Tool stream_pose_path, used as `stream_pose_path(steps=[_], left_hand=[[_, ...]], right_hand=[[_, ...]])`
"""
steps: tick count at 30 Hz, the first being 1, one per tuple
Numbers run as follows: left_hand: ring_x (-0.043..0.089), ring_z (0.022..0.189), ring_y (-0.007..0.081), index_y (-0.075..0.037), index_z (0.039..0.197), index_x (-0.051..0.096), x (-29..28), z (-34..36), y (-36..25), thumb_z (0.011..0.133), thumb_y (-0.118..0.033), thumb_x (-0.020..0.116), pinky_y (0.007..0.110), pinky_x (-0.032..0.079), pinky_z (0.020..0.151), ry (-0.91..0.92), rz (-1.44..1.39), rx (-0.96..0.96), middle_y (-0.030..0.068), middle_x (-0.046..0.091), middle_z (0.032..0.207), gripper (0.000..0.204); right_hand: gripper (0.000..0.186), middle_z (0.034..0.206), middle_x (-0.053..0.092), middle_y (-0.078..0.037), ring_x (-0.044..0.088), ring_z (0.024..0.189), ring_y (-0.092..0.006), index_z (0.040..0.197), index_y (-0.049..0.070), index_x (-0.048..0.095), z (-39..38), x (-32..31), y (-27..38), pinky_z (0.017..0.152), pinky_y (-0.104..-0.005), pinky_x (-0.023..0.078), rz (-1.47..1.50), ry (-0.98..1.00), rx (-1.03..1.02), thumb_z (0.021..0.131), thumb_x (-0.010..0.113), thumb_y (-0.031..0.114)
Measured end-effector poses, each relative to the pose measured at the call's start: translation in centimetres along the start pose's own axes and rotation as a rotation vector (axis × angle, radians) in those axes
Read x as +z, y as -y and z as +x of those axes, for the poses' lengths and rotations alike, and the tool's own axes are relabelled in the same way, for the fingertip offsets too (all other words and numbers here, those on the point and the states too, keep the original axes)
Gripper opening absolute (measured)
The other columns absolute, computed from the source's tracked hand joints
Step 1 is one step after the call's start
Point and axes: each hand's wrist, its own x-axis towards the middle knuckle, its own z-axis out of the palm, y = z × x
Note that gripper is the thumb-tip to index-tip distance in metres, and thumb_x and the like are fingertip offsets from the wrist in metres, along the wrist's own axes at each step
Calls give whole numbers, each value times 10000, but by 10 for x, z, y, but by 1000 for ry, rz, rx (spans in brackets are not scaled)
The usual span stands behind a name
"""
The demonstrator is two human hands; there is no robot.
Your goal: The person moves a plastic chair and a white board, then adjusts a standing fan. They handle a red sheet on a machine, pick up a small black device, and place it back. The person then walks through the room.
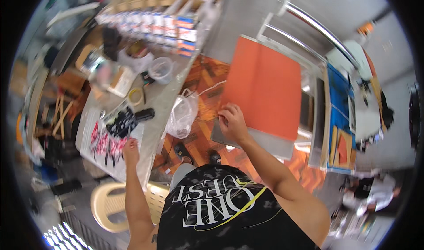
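My right hand (232, 123) is at the left edge of a large flat orange sheet (267, 89), its fingers curled and pressed together on that edge. The sheet lies on a grey board (260, 142) that shows along its near side. My left hand (131, 150) is closed, held over the near edge of the table on the left. Close beside it lies a pink, white and black patterned piece (106, 143) on a pale sheet. What the left fingers hold, if anything, is too small and blurred to make out.
On the left table (170, 91) stand a clear plastic tub (160, 70), a roll of yellow tape (136, 96) and several boxes. A white plastic bag (182, 115) hangs beside the table. A cream plastic chair (108, 206) stands near my left arm. Metal rails (324, 31) lie beyond the orange sheet.
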Motion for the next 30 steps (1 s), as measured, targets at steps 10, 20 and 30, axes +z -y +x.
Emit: stream_pose_path(steps=[10, 20, 30], left_hand=[[440, 1347, 339, -92, 1422, 458, -42, 212, 34, 793, -214, 784, 558, 295, 1129, 139, 740, 33, 178, 525, 1398, 719], [621, 1000, 430, -14, 982, 669, -79, 201, 42, 854, -145, 637, 497, 490, 871, 351, 521, 241, 235, 669, 1006, 186], [673, 692, 162, 29, 1026, 617, -197, 174, -3, 964, -21, 562, 300, 522, 624, 137, -179, -262, 86, 680, 858, 97]], right_hand=[[467, 1473, 445, -161, 341, 1430, -340, 1330, 103, 560, 5, 22, -3, 1183, -496, 272, -517, -20, 408, 920, 579, 326], [431, 1466, 479, -139, 394, 1395, -342, 1294, 76, 590, 10, 35, -6, 1155, -484, 299, -596, 15, 391, 904, 584, 261], [452, 1468, 469, -165, 382, 1399, -348, 1334, 58, 542, 3, 39, -21, 1155, -489, 287, -646, 26, 306, 933, 537, 267]])
